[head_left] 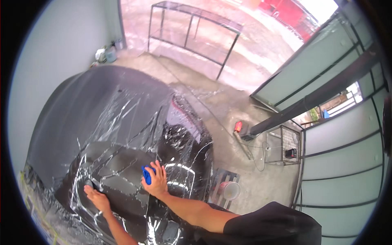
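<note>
A dark car body (98, 102) fills the left, partly draped in crinkled clear plastic film (118, 118). An uncovered dark, wet-looking panel (118, 163) lies under my hands. My left hand (98, 199) rests low on it, its fingers pressed onto a small dark grey pad (89, 184). Farther right, my right hand (157, 181) grips a bright blue object (146, 174), perhaps a block or sponge, between thumb and fingers against the surface. The fingers of that hand are partly spread. Most of what each hand holds is hidden beneath it.
To the right stand a slatted stand (218, 185) with a whitish bucket (229, 190), a wire cage (281, 145), and a red-and-black device (239, 126) on the concrete floor. A dark post (310, 98) slants upward. A metal rack (192, 24) stands at the far opening; bottles (109, 54) sit beyond the car.
</note>
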The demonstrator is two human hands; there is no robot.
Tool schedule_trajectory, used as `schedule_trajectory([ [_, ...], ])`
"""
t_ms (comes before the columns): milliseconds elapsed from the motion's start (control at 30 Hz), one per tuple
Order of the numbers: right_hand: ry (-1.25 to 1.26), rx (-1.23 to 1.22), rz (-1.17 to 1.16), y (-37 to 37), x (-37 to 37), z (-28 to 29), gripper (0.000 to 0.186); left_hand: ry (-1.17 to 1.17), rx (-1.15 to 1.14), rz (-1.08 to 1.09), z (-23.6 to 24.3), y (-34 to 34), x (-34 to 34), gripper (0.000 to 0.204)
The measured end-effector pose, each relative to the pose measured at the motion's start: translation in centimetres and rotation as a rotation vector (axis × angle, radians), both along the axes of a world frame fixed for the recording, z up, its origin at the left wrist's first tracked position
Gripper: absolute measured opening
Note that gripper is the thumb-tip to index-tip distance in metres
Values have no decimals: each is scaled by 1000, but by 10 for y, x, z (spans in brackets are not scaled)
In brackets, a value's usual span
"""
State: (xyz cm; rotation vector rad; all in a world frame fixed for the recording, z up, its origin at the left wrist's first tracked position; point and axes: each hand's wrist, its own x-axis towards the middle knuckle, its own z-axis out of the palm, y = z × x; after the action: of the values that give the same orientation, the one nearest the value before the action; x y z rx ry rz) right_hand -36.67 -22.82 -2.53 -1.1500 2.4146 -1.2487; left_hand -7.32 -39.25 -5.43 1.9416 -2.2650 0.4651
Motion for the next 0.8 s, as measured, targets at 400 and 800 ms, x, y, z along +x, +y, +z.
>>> schedule_trajectory([
  [400, -15, 35, 1, 7, -9, 5, 54, 175, -28, -163, -15, -17, 36, 47],
  [800, -5, 56, -8, 6, -12, -2, 57, 120, 65, -106, -8, 1, 6, 49],
])
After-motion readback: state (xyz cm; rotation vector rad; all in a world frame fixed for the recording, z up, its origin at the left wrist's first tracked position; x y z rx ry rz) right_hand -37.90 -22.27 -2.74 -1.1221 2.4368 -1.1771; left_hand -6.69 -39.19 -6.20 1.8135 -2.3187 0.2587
